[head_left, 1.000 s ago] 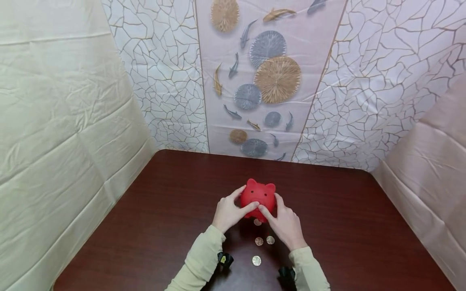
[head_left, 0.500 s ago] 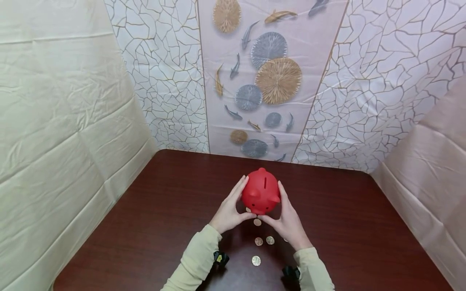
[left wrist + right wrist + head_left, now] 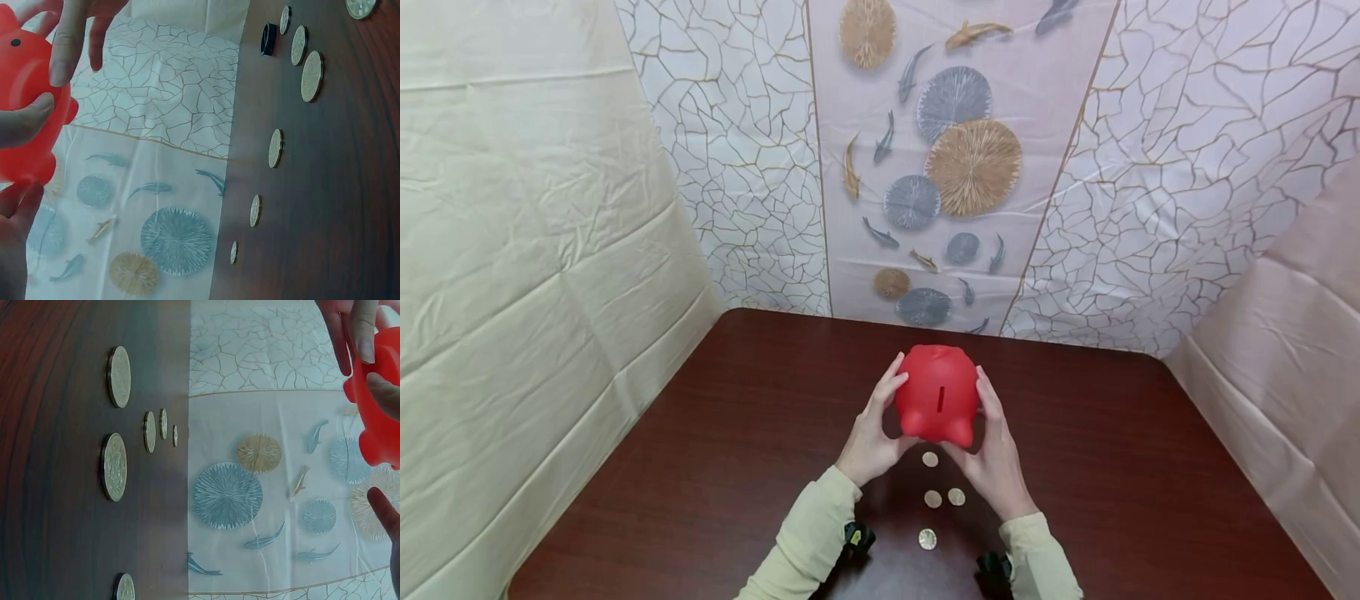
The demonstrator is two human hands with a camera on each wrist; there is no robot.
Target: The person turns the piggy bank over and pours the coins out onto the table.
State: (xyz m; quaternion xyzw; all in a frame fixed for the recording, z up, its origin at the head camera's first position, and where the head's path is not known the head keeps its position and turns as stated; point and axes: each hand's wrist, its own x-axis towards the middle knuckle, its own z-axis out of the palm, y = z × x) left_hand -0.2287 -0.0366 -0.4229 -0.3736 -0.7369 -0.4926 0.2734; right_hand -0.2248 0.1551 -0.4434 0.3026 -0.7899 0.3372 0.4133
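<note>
Head view: red piggy bank (image 3: 934, 375) is at 5 o'clock from frame centre, held clear of the dark wood table (image 3: 715, 467). It's tilted, slot (image 3: 941, 399) facing the camera, ears (image 3: 958, 431) toward 6 o'clock. Both hands grip it: left hand (image 3: 868, 442) at its 8 o'clock, right hand (image 3: 997, 462) between its 4 and 5. Fingers (image 3: 988, 392) curl up the sides, thumbs (image 3: 953, 452) come in at the lower edge. Coins on the table at the bank's 6 o'clock: one coin (image 3: 930, 459) nearest it, a side-by-side pair (image 3: 957, 497) further down, then a lone coin (image 3: 927, 539). Pale sleeves (image 3: 808, 529) on both arms, black unit (image 3: 859, 537) at the left wrist. Left wrist view: bank cut off by the frame at 9 to 10 o'clock, one eye (image 3: 15, 42) visible; more coins flat on the table, 1 through 5 o'clock, plus a black ring-like piece (image 3: 273, 40) at 1, just beside a coin. Right wrist view: bank at 2 to 3, six coins at 7 through 10, lowest one clipped by the frame. Patterned backdrop (image 3: 970, 167) at head-view 12 to 1 o'clock.
</note>
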